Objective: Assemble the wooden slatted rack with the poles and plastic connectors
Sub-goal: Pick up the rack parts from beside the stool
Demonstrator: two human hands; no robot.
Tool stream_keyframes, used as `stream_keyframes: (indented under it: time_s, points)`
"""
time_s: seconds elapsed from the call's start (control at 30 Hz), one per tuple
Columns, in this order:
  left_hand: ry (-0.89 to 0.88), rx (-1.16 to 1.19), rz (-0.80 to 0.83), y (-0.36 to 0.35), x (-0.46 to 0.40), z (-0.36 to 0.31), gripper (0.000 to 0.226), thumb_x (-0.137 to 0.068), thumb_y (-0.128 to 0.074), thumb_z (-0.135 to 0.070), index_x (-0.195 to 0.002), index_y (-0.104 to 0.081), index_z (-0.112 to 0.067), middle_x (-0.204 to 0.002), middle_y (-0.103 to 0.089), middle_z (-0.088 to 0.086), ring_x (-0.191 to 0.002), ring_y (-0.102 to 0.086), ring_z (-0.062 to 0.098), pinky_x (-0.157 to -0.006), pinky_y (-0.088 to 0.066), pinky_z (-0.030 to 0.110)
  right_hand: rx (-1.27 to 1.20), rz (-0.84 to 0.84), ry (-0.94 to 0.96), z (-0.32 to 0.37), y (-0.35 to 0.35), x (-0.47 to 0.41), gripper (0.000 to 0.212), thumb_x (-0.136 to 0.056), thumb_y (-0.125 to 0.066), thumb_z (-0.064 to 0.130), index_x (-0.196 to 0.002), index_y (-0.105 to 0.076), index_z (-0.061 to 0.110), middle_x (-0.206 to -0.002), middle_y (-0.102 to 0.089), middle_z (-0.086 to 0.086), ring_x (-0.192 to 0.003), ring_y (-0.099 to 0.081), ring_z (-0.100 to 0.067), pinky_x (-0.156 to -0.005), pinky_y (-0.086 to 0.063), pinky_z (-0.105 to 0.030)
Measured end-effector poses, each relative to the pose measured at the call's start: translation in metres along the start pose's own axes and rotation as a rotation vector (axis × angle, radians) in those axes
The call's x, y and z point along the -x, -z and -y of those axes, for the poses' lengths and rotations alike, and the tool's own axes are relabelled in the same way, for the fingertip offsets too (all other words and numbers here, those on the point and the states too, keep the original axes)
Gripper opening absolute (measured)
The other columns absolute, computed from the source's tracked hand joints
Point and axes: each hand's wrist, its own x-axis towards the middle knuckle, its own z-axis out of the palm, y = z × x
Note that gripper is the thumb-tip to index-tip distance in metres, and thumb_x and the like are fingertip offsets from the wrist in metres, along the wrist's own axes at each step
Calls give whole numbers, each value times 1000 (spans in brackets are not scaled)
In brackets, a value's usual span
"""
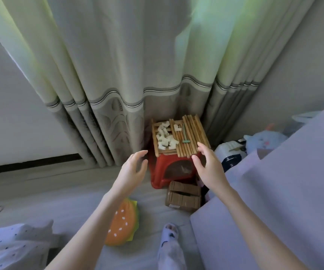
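Both hands out ahead, fingers spread and relaxed, gripping nothing: left hand point(133, 168) short of the stool's left edge and apart from it, right hand point(208, 162) at the near right corner of the slat panel point(162, 152), fingertips over or just touching the pole ends; contact not clear.

Step in hand, by judgement: the very start, reaching in to take up the parts. Nothing joined yet. Panel lying flat on the red stool point(161, 172), hard against the curtain point(118, 84) in the corner. Loose white connectors point(165, 138) heaped on the panel's left half. Poles point(192, 136) side by side on the right half, touching one another. Small green mallet point(185, 134) on top of the poles.

Long axis of the poles: running away from the person toward the curtain, leaning slightly left at the far end, near ends at the stool's front edge. Mallet handle along the same line, head at the near end.

Next move likely calls for one hand on each side of the panel and a level lift, or else clearing parts first; any tilt toward the front would roll the poles off and spill the connectors. Brown box point(183, 197) on the floor just before the stool, burger cushion point(122, 225) nearer.
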Motion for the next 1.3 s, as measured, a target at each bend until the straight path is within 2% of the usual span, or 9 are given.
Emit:
stream_keyframes:
  time_s: [0.3,0.5,0.57,0.67,0.8,0.9,0.97,1.13,1.3]
  points:
    - [187,107,47,-47,-163,4,32,-98,-42,-13,-128,-54,-16,-116,-58,-7,-109,-51,5,-82,-34,7,-164,84,-228,-32,-55,-173,46,-99,-43,28,-143,-36,17,-142,-44,-6,-131,-41,-17,-107,-34,-31]
    - [458,245,46,-82,-270,60,33,-99,-43,-18,-130,-54,-11,-129,-57,5,-120,-51,19,-99,-40,29,-135,41,-371,-101,-76,-272,43,-98,-44,24,-140,-41,13,-137,-49,-6,-127,-45,-18,-107,-37,-37]
    - [550,326,70,-100,-305,81,29,-99,-43,-20,-124,-57,-17,-126,-58,3,-115,-52,16,-101,-42,36,-94,72,-401,-132,-87,-300,39,-98,-43,23,-136,-45,13,-131,-53,-2,-120,-49,-13,-102,-40,-31]
    - [669,462,102,-133,-356,107,22,-101,-40,-21,-94,-56,-34,-100,-60,-9,-94,-54,8,-84,-45,30,-99,139,-468,-182,-102,-342,31,-100,-41,21,-128,-51,13,-115,-57,1,-103,-52,-8,-87,-37,-21]
    - [793,526,115,-168,-405,148,17,-99,-40,-29,-93,-55,-33,-105,-56,-2,-106,-48,15,-95,-33,36,-31,163,-625,-247,-122,-391,36,-102,-32,27,-123,-52,6,-101,-52,-3,-93,-50,-14,-80,-35,-22]
    - [862,483,132,-193,-428,183,44,-93,-40,-48,-129,-48,-24,-126,-55,0,-121,-44,19,-100,-33,37,42,168,-691,-299,-140,-420,45,-102,-28,38,-131,-46,10,-121,-55,-11,-115,-52,-29,-88,-39,-31]
    - [938,452,115,-207,-441,204,52,-94,-37,-50,-139,-37,-24,-135,-49,0,-125,-43,21,-107,-30,42,47,158,-805,-326,-150,-435,55,-100,-25,45,-146,-27,14,-144,-39,-14,-131,-39,-32,-105,-32,-39]
    - [985,556,69,-231,-458,218,31,-99,-32,-48,-93,-57,-29,-90,-63,-10,-84,-58,8,-79,-45,34,-88,206,-1075,-362,-168,-459,60,-100,-16,51,-145,-32,15,-142,-42,-15,-126,-43,-32,-108,-32,-42]
    - [1101,695,66,-223,-467,232,42,-96,-36,-52,-106,-62,-20,-110,-66,1,-105,-60,21,-97,-45,45,-244,236,-1166,-373,-165,-463,62,-94,-30,60,-140,-41,21,-134,-51,-12,-119,-50,-30,-107,-36,-46]
